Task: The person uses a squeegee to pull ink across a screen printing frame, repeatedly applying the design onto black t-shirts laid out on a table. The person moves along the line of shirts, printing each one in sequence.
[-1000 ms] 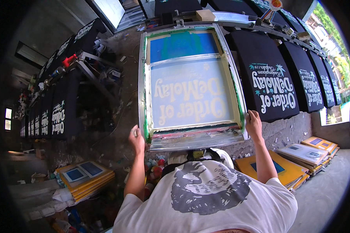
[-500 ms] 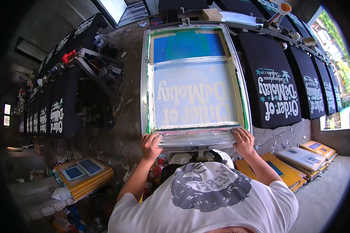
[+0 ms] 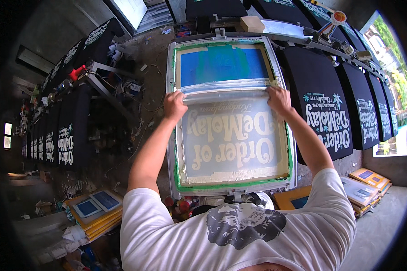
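Note:
A silk-screen frame [image 3: 276, 184] lies before me, its metal border edged with green tape. Its pale mesh [image 3: 230, 170] bears mirrored or upside-down lettering, with a blue area [image 3: 196, 67] at the far end. Across the mesh, just short of the blue area, runs a wide squeegee [image 3: 226, 95]. My left hand [image 3: 174, 105] is closed round the squeegee's left end, and my right hand [image 3: 279, 98] grips its right end. Both arms are stretched forward over the frame. What lies under the screen is mostly hidden.
Black printed shirts on boards stand right [image 3: 307, 72] and left [image 3: 79, 113]. Yellow-framed screens are stacked low at the left [image 3: 95, 226] and right [image 3: 375, 178]. A red tool [image 3: 77, 72] sits on the left rack. A cardboard box [image 3: 252, 24] stands beyond the frame.
Both hands have pushed the squeegee away from me, from the frame's near end to beside the blue area. The lettering on the near mesh is now uncovered, and my arms are straighter.

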{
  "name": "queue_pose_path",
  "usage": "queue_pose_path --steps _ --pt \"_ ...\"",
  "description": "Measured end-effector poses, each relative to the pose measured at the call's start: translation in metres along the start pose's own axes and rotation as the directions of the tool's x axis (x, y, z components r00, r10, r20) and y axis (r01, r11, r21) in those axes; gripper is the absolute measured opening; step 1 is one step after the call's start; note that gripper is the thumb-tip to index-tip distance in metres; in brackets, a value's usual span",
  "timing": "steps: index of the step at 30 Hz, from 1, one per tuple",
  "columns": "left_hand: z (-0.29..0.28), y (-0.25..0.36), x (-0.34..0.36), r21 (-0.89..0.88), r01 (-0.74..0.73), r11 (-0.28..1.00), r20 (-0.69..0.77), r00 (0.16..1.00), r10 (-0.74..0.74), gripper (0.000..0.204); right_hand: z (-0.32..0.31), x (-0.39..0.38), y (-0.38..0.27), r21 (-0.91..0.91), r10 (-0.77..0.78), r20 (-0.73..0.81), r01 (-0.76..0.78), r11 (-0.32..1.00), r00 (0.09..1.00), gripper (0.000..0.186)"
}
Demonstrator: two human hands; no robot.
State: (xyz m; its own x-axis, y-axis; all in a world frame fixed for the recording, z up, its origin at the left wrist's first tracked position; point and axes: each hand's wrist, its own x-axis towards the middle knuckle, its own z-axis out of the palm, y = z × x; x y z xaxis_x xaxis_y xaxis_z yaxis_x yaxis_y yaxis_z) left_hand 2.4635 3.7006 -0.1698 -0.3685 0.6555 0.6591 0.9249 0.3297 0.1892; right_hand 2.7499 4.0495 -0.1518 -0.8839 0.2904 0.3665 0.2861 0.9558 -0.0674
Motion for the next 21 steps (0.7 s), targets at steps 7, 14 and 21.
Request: queue_pose_path --steps 7,14,21 --pt "-0.007 -0.003 0.066 -0.002 0.163 0.987 0.077 0.984 -0.162 0.01 -0.038 0.067 0.023 -0.023 0.119 0.223 -0.116 0.993 0.968 0.027" --pt "0.006 -0.003 0.045 0.018 0.249 0.968 0.12 0.961 -0.249 0.007 -0.025 0.061 0.014 -0.048 0.147 0.278 -0.139 0.989 0.949 0.025" --pt "-0.04 0.056 -0.066 0.012 0.112 0.994 0.07 0.991 -0.112 0.016 -0.044 -0.068 -0.025 -0.051 0.156 0.363 -0.147 0.988 0.919 0.028"
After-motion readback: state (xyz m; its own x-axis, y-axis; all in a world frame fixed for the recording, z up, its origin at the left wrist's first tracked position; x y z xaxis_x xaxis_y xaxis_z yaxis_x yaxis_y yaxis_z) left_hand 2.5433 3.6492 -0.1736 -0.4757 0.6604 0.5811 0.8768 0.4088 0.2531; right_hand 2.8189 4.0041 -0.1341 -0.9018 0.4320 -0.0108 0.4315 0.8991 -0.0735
